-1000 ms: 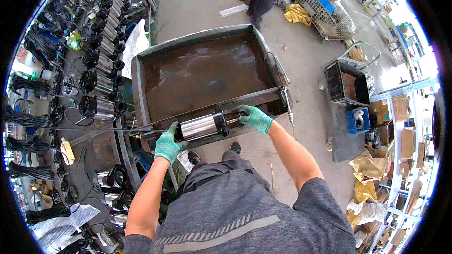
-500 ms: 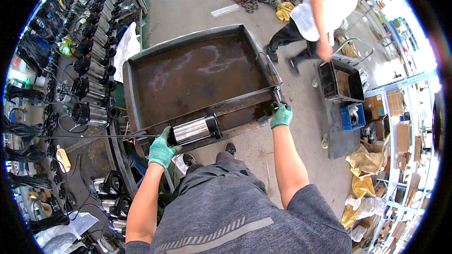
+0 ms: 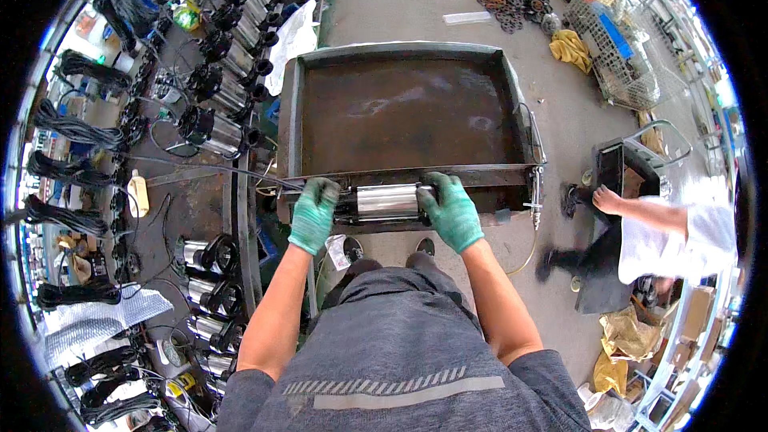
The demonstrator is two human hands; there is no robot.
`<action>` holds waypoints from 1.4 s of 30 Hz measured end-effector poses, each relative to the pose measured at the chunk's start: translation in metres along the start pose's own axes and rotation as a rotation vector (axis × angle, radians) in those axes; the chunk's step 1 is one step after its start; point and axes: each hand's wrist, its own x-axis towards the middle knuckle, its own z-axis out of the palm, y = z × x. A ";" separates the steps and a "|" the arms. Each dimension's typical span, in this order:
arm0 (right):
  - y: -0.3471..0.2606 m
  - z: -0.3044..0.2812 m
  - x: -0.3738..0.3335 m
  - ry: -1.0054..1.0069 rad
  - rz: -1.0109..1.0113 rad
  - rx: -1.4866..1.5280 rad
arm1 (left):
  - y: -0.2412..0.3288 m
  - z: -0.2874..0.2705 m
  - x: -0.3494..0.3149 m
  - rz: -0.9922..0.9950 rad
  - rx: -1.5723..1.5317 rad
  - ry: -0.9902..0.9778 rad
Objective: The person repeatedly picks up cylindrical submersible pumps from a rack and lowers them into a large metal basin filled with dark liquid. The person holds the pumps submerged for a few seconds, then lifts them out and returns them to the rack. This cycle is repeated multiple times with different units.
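Observation:
A shiny steel cylindrical pump (image 3: 387, 202) with black ends lies across the narrow front section of a metal tank (image 3: 400, 50). My left hand (image 3: 314, 214), in a green glove, is closed round its left end, where a black cable (image 3: 232, 168) runs off to the left. My right hand (image 3: 452, 212), gloved alike, grips the right end. My fingers partly hide both ends. The tank's larger section holds dark, murky liquid (image 3: 400, 128). At the tank's right front corner is a metal valve fitting (image 3: 536, 204) with a thin hose (image 3: 528, 252), apart from my right hand.
More steel pumps (image 3: 216, 132) and black cable coils (image 3: 80, 124) crowd the bench on the left. To the right, a person in a white shirt (image 3: 668, 244) stands beside a cart with a black crate (image 3: 624, 172). A wire basket (image 3: 612, 56) and yellow cloth (image 3: 570, 50) lie farther back.
My right hand has left the valve fitting and moved left onto the pump's right end. My view has swung right. The person in white has come nearer along the right side.

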 end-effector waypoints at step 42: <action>0.256 0.035 -0.008 0.256 0.170 0.589 | 0.128 0.007 -0.021 -0.134 -0.925 -0.337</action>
